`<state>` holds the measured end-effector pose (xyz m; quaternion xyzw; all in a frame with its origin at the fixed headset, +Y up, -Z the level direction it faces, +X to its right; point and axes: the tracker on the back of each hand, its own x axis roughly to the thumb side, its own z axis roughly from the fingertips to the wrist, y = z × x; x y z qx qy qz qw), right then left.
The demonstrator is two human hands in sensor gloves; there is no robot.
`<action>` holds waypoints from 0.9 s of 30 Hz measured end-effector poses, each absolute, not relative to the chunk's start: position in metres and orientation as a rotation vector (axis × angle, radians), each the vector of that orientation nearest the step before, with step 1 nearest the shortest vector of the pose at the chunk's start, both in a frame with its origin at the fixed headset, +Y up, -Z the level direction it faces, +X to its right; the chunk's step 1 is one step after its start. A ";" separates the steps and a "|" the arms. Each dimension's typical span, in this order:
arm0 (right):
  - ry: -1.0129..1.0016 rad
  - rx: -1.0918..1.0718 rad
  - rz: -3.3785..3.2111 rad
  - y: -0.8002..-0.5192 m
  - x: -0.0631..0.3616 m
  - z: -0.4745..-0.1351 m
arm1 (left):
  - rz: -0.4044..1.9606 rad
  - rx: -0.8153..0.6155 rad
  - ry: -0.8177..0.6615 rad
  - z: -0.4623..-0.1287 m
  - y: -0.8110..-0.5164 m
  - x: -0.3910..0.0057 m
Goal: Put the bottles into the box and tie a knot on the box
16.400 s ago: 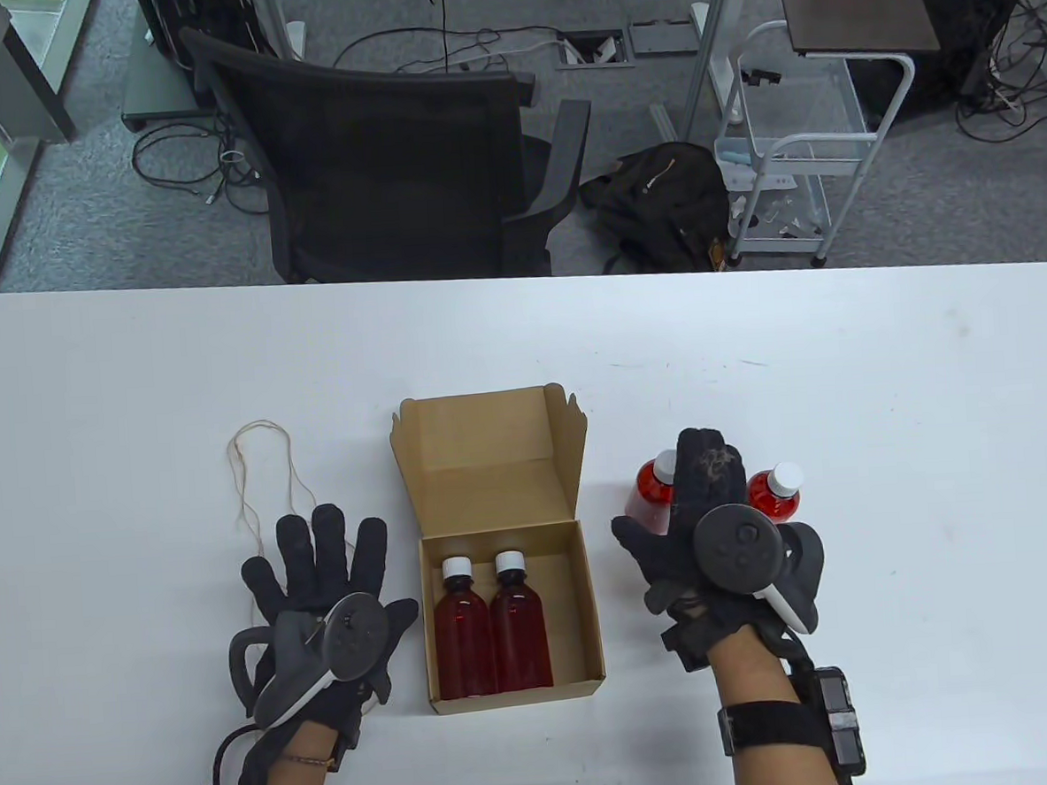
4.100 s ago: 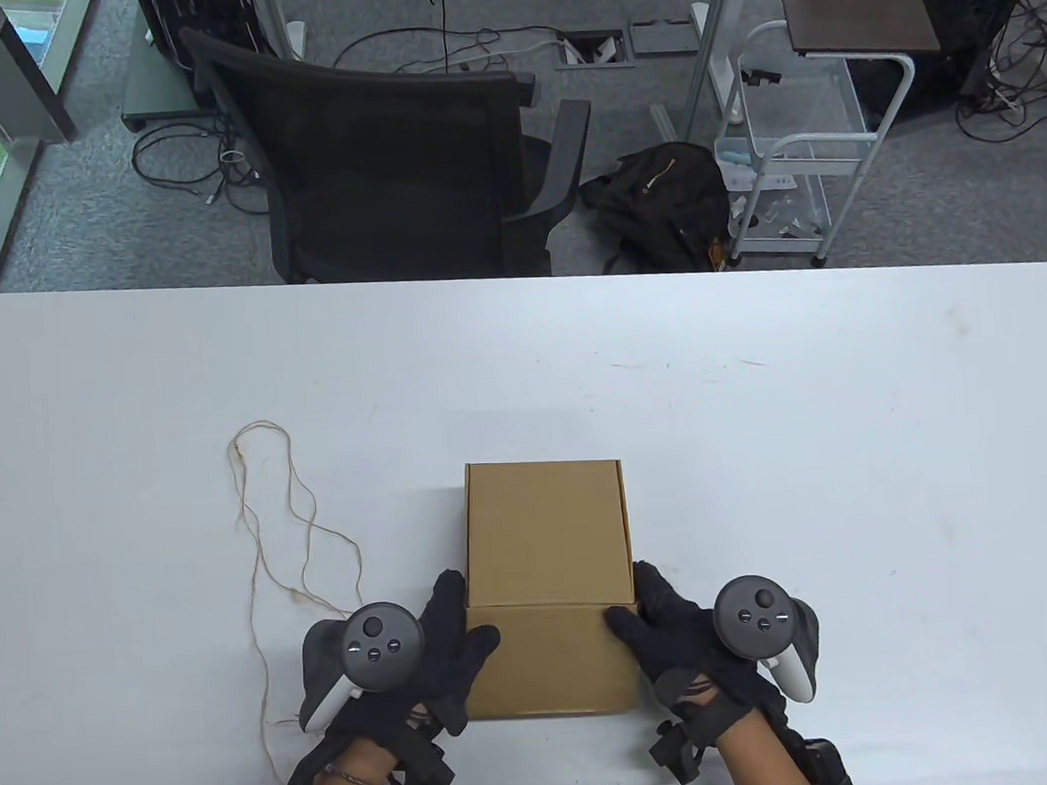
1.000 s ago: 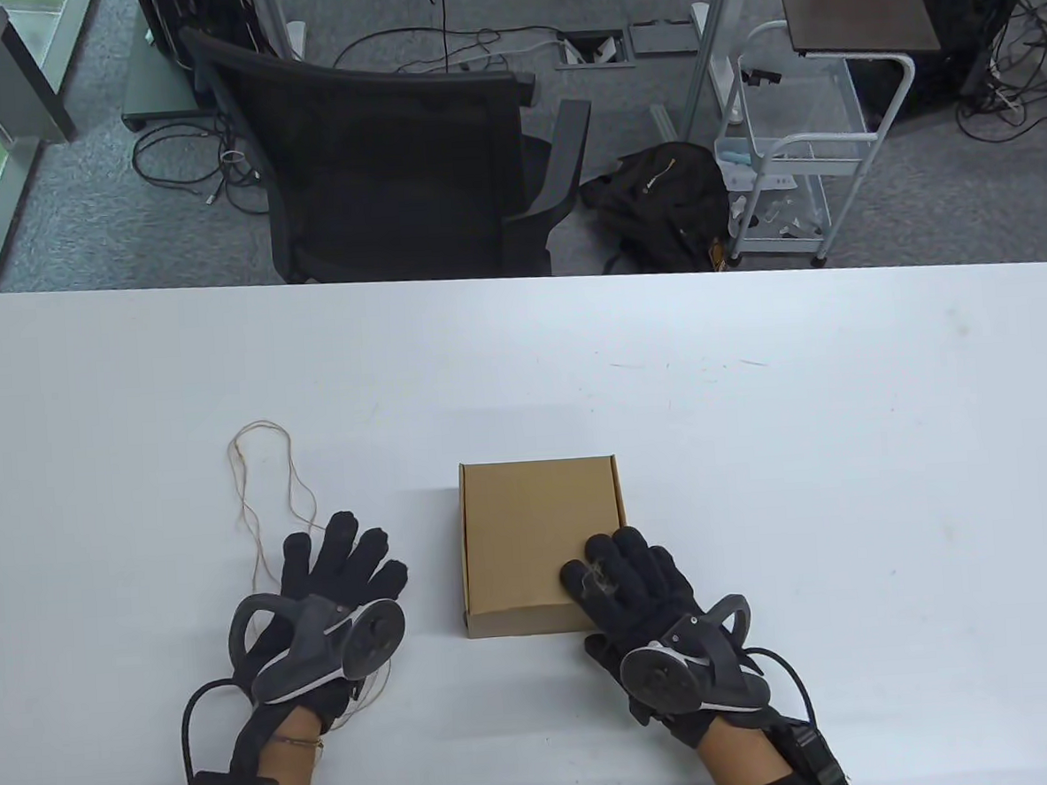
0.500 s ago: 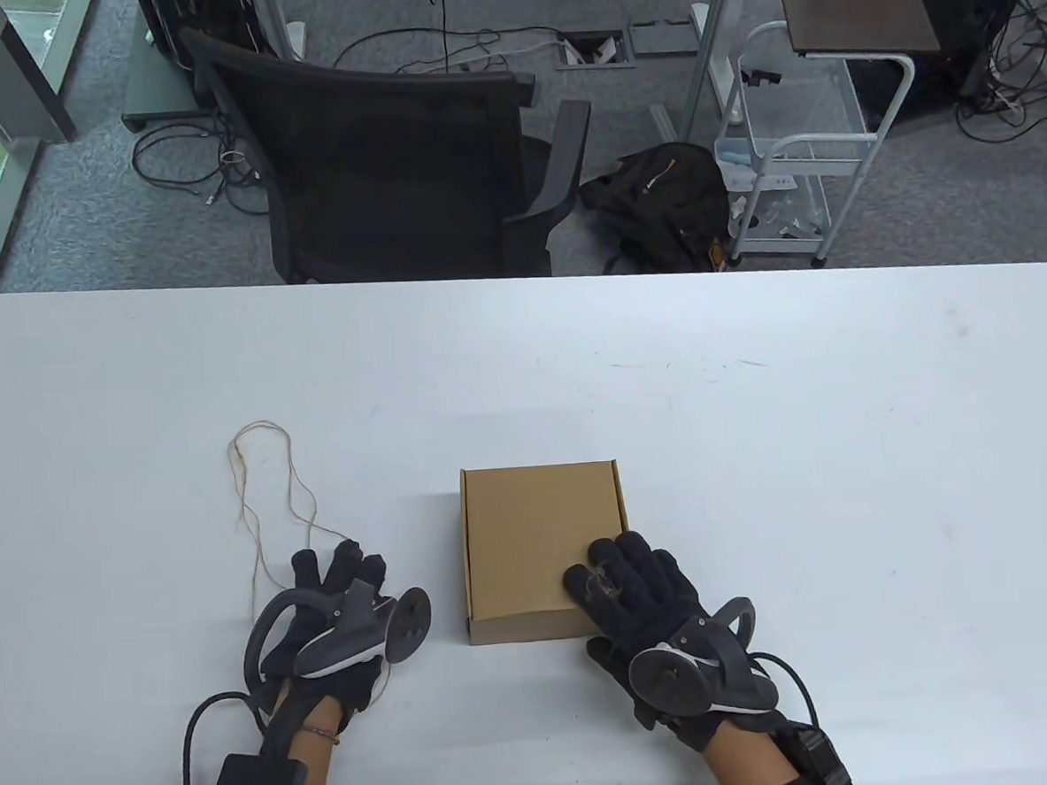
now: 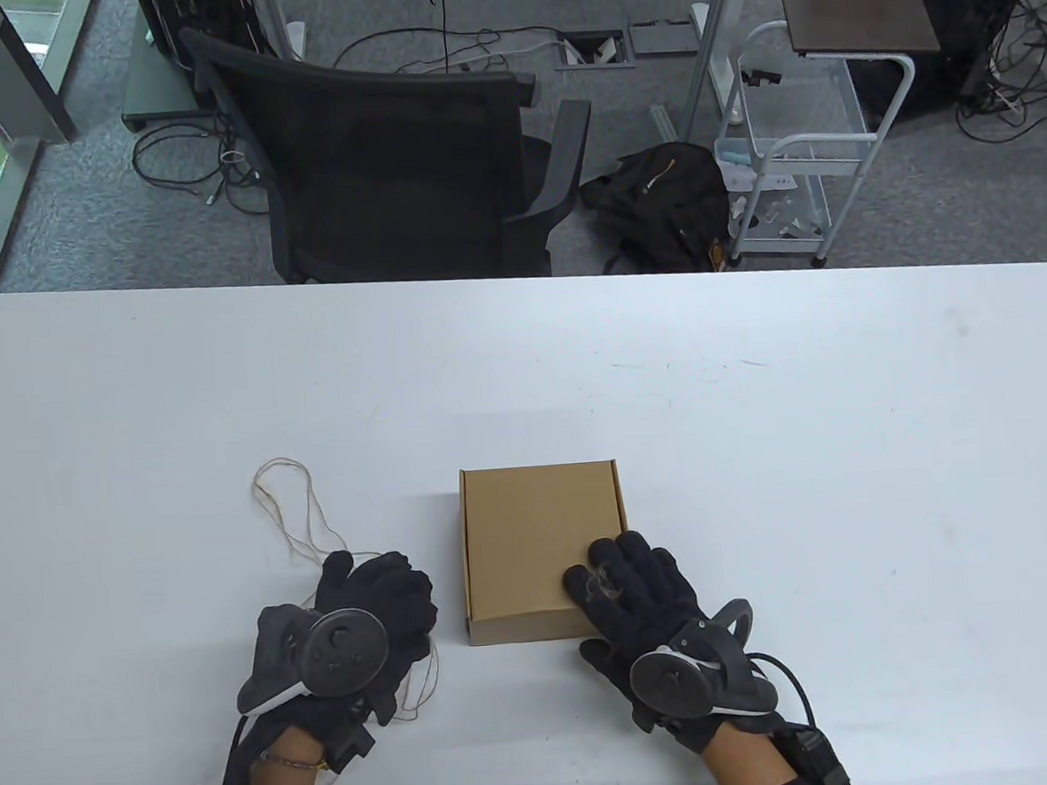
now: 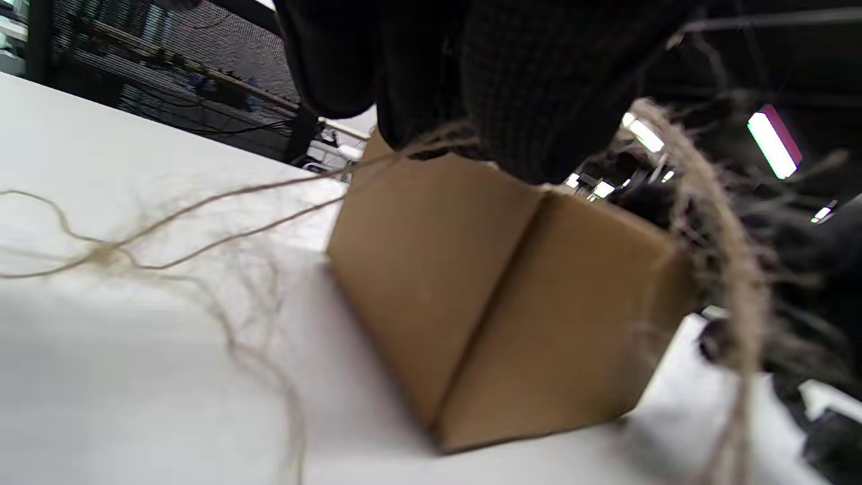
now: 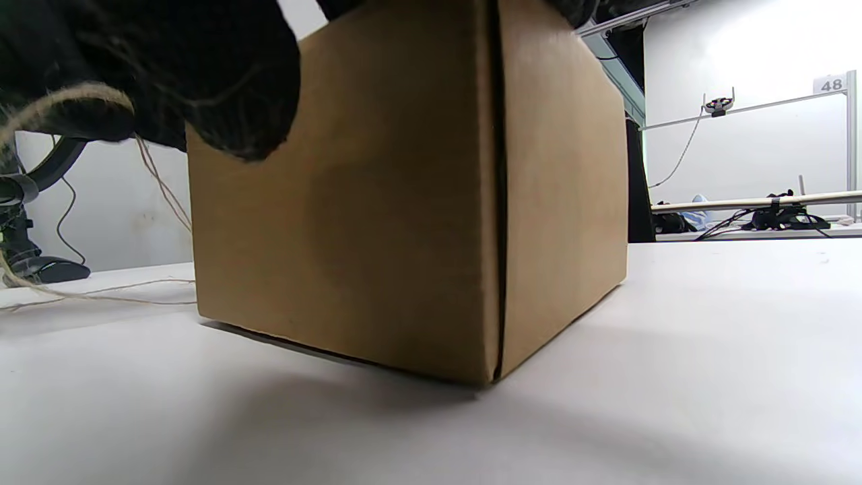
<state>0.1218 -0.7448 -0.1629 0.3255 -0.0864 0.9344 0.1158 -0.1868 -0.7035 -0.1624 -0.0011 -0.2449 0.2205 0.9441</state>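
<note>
The brown cardboard box [image 5: 541, 533] sits shut on the white table [image 5: 755, 414]; the bottles are hidden inside it. My right hand [image 5: 618, 568] rests flat on the lid's near right corner, and its thumb [image 7: 222, 81] hangs by the front face of the box [image 7: 404, 202]. Just left of the box, my left hand [image 5: 385, 587] is curled round the thin tan twine [image 5: 286, 504]. The left wrist view shows the twine [image 6: 202, 202] pinched under the gloved fingers [image 6: 525, 87], with the box [image 6: 505, 303] close behind. One loop trails away to the far left; loose strands hang by the wrist.
Beyond the table's far edge stand a black office chair [image 5: 402, 152], a black bag [image 5: 662, 198] on the floor and a white trolley [image 5: 793, 154]. Floor cables lie further back. Only the box, twine and hands are on the table.
My left hand has turned palm down, closed round the twine and shifted right toward the box, dragging the twine loop right and nearer. The right hand and box have stayed put.
</note>
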 end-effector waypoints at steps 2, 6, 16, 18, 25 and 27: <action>-0.303 0.968 2.688 -0.742 0.122 -0.161 | 0.504 0.047 -0.509 -0.159 -0.698 -0.184; -0.393 1.039 2.450 -0.725 0.118 -0.152 | 0.581 0.139 -0.532 -0.149 -0.689 -0.175; -0.304 1.033 2.148 -0.708 0.088 -0.136 | 0.485 0.246 -0.556 -0.133 -0.689 -0.135; -0.316 1.022 2.139 -0.708 0.086 -0.136 | 0.495 0.244 -0.565 -0.132 -0.691 -0.131; -0.244 0.868 2.024 -0.709 0.109 -0.147 | 0.547 0.222 -0.587 -0.134 -0.690 -0.139; -0.197 0.850 1.982 -0.710 0.115 -0.149 | 0.575 0.200 -0.598 -0.136 -0.690 -0.142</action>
